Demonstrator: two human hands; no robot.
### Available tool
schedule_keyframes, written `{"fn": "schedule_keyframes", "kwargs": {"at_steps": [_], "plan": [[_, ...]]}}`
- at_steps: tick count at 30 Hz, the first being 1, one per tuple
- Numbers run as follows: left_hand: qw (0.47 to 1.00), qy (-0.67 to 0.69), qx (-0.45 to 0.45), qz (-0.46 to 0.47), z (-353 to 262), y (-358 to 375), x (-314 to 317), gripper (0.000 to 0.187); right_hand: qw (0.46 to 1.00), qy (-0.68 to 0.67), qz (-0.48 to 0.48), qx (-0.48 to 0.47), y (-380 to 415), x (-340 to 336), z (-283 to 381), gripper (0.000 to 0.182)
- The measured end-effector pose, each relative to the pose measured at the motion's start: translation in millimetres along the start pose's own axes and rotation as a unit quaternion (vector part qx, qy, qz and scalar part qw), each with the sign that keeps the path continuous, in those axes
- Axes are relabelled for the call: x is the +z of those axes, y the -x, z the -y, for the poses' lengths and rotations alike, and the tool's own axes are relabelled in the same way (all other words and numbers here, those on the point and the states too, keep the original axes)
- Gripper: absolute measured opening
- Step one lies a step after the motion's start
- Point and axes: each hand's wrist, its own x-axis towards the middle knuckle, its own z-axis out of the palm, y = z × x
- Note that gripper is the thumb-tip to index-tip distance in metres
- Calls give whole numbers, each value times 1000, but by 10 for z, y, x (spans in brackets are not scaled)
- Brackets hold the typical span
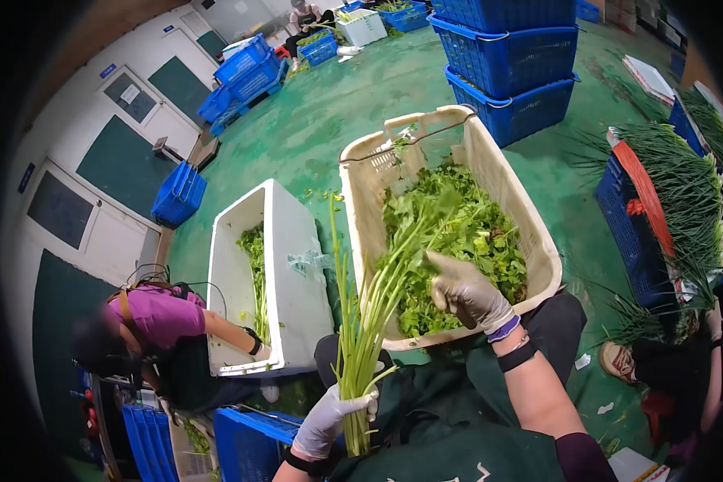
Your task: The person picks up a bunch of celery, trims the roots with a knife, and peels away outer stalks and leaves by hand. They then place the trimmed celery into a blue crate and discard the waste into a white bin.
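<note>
My left hand (329,422), in a pale glove, is closed around the lower stalks of a bunch of celery (365,313). The stalks stand up and lean right, with their leafy tops over the cream plastic basket (550,265) in front of me. My gloved right hand (467,296) is over the basket's near right part, beside the celery tops. Its fingers are curled in, and I cannot make out what is in them. Loose green leaves (490,233) lie heaped in the basket. The bunch's leafy end blends with that heap behind it.
Left of the basket stands a white foam box (301,273) with greens; a person in a purple top (165,309) reaches into it. Stacked blue crates (506,64) rise behind. At right, a blue crate (631,229) sits by long green onions (675,193), near another person's shoe (618,361).
</note>
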Motion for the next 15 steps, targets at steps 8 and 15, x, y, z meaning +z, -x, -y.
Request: {"fn": "schedule_keyframes", "kwargs": {"at_steps": [8,15], "plan": [[1000,8,-15,19,-28,-101,-17,59,994,37,-23,-105,-67,176,180,81],[999,-6,-23,32,-90,-86,33,63,996,32,34,74,-80,114,127,72]]}}
